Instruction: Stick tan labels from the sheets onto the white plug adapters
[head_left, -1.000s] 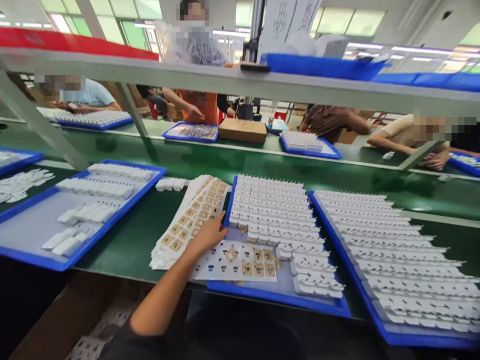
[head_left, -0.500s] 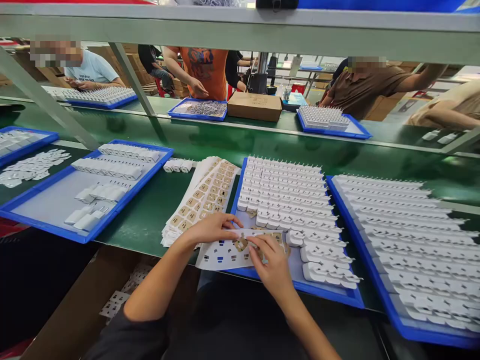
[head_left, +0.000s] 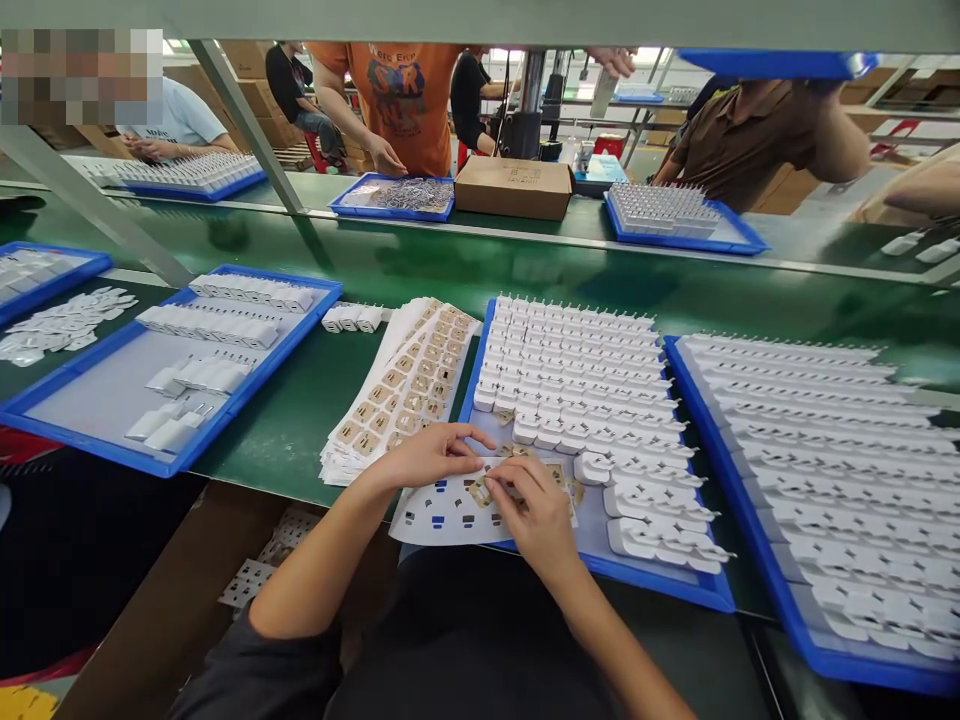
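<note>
Both hands work at the lower centre of the frame, close together over a white backing sheet that lies half on the green table and half over the near left corner of a blue tray.

Left hand: palm down, fingers spread flat, pressing on the upper left part of the backing sheet. It grips nothing.

Right hand: fingertips pinched on a small tan label at the middle of the sheet. Thumb and forefinger are closed on the label edge. A few more tan labels remain on the sheet just right of the hand; the left part of the sheet shows only empty cut-outs.

Centre tray: holds rows of white plug adapters, prongs up, packed from the far edge down to the right side. The near left corner is bare where the sheet overlaps it.

Adjacent items:
- A fanned stack of label sheets lies on the table just left of the centre tray, touching its edge.
- A second blue tray at the right of the frame is filled with white adapters.
- A third blue tray at the left holds a few short rows of adapters.
- A brown cardboard box stands at upper centre, on the far side of the table.

Other people stand or sit along the far side, their hands at their own trays.
</note>
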